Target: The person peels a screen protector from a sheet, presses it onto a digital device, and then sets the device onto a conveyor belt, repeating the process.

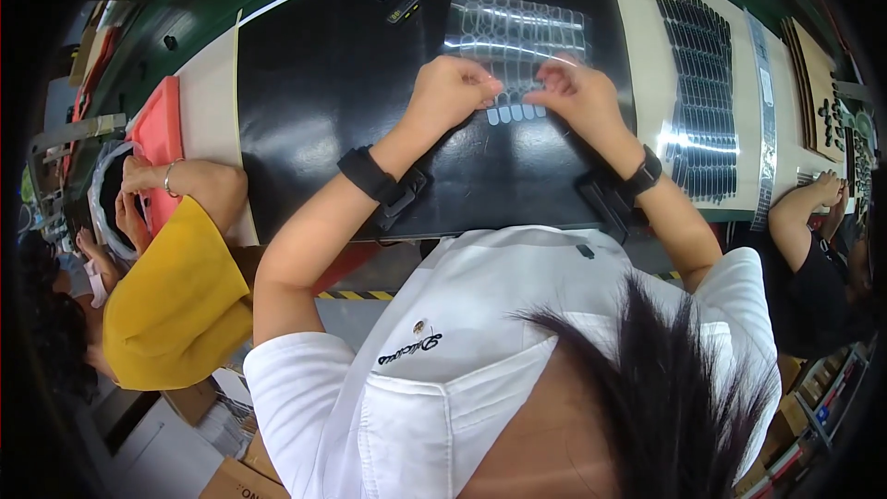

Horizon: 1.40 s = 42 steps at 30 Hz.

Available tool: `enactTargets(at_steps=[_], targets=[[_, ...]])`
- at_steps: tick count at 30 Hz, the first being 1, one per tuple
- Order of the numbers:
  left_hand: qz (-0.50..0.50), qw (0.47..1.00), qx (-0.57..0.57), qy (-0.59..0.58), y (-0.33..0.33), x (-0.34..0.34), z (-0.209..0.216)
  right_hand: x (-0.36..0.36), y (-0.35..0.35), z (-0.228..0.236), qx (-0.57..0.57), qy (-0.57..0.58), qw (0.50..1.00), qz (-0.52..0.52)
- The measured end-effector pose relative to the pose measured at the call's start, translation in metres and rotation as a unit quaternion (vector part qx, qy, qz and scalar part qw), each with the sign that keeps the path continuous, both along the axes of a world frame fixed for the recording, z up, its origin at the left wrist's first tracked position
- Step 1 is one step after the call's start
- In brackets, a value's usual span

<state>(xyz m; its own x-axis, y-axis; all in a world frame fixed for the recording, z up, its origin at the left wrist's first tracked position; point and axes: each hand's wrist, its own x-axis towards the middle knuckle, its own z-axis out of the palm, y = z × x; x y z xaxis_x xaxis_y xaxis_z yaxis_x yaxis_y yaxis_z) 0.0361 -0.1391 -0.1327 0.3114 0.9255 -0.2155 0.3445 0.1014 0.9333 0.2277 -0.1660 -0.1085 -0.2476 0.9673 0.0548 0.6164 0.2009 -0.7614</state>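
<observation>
A clear plastic sheet point(517, 23) with rows of rounded cut-out shapes lies on the black mat in front of me, its far part glossy with reflections. Along its near edge is a row of pale bluish, round-ended pieces point(516, 114). My left hand point(455, 92) is closed at the sheet's left side, thumb and forefinger pinched on it. Over the right side is my right hand point(582, 100), fingers curled toward the thumb and slightly blurred. Whatever lies between those fingertips is too small to make out. Both wrists wear black bands.
Two small dark devices point(404, 6) lie at the mat's far side. Right of the mat are a sheet of dark rounded pieces point(699, 102) and a clear strip point(766, 120). A red tray point(164, 143) stands left. People work on both sides, one in a yellow top point(180, 300).
</observation>
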Motion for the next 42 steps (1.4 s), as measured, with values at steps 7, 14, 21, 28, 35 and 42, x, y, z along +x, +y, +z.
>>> enactTargets(at_steps=[7, 14, 21, 28, 35, 42], targets=[[-0.058, 0.867, 0.24, 0.433, -0.046, 0.012, 0.087, -0.001, -0.007, -0.006, 0.097, -0.07, 0.993, -0.022], [-0.128, 0.826, 0.436, 0.334, -0.078, 0.019, 0.036, -0.003, -0.005, -0.004, 0.214, -0.125, 0.969, 0.002], [-0.141, 0.876, 0.331, 0.321, -0.078, -0.012, 0.076, 0.018, 0.003, 0.021, 0.115, -0.077, 0.989, 0.051], [-0.163, 0.905, 0.295, 0.26, -0.051, -0.025, 0.109, 0.022, -0.003, 0.054, -0.062, 0.104, 0.989, 0.082], [-0.164, 0.938, 0.28, 0.123, 0.022, -0.009, 0.098, 0.036, 0.032, 0.065, -0.346, 0.114, 0.931, 0.005], [-0.243, 0.877, 0.372, 0.181, 0.04, 0.0, 0.057, 0.042, 0.068, 0.08, -0.089, -0.236, 0.966, -0.062]])
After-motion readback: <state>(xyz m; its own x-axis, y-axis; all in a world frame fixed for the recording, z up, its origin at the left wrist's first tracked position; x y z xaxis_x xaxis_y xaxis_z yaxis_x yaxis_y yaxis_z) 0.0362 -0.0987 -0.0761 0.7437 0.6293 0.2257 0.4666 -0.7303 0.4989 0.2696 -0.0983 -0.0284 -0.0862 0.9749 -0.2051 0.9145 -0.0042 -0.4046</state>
